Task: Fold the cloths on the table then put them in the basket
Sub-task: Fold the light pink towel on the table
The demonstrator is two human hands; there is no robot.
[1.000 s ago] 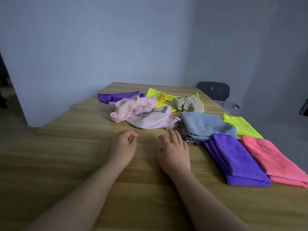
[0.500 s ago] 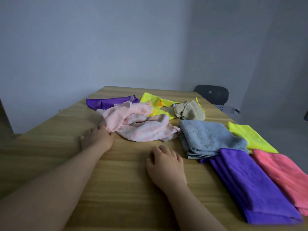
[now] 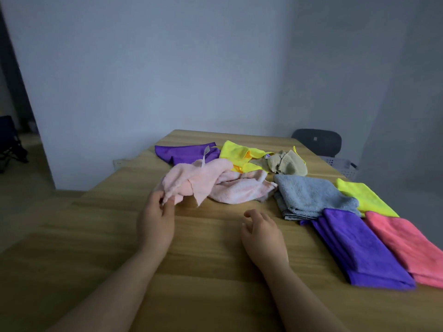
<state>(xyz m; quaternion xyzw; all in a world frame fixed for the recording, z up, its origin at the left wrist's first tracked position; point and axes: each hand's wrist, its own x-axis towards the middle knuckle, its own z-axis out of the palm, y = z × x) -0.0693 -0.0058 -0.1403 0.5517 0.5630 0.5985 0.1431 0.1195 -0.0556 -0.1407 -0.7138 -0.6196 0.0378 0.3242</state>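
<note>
Head view: looking down on a wooden table (image 3: 215,283) carrying nine cloths, and showing one basket (image 3: 341,165), pale and perforated, off the far right corner of the table beside a dark chair back (image 3: 316,141); basket interior hidden, contents impossible to tell.

Lying folded along the right side, four: a purple folded cloth (image 3: 359,248) nearest, touching a coral pink folded cloth (image 3: 405,243) on its right, with a grey folded cloth (image 3: 309,196) just behind and a lime folded cloth (image 3: 364,196) further right.

Lying crumpled at the table's middle and far end, five: two pale pink cloths, namely a lifted pale pink cloth (image 3: 191,180) and a second pale pink cloth (image 3: 239,190) partly under it; one purple loose cloth (image 3: 184,153); one yellow loose cloth (image 3: 239,153) (an orange patch showing within it); one beige cloth (image 3: 285,162), smallest of the heap, resting against the yellow one.

Reaching in from below, two bare forearms. Left hand (image 3: 155,219) pinching the near edge of the lifted pale pink cloth between thumb and fingers, raising that edge off the wood. Right hand (image 3: 262,233) hovering palm down above bare wood, fingers loosely curled and slightly apart, gripping nothing, near the grey folded cloth yet not touching it.
</note>
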